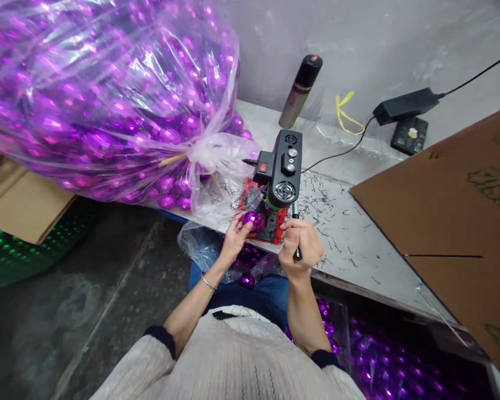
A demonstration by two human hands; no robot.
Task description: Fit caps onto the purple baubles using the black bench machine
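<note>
My left hand [235, 237] is closed around a shiny purple faceted ball ornament [253, 221], held at the base of a small black bench machine [286, 166]. The machine has two round vents, knobs and a red switch, and its base plate [270, 226] is red and dark. To the right, my right hand [300, 244] is wrapped round the black-ended metal lever [297, 254] at the machine's side. The machine's head hides the spot just behind the ball. Another purple ball [246, 280] lies in my lap.
A big clear bag of purple balls [108, 105] stands at left. Small dark wire bits [337, 214] litter the table [358, 244]. Behind are a spray can [300, 91], a yellow tie [345, 111] and a power adapter [406, 105]. A cardboard box [450, 211] stands right.
</note>
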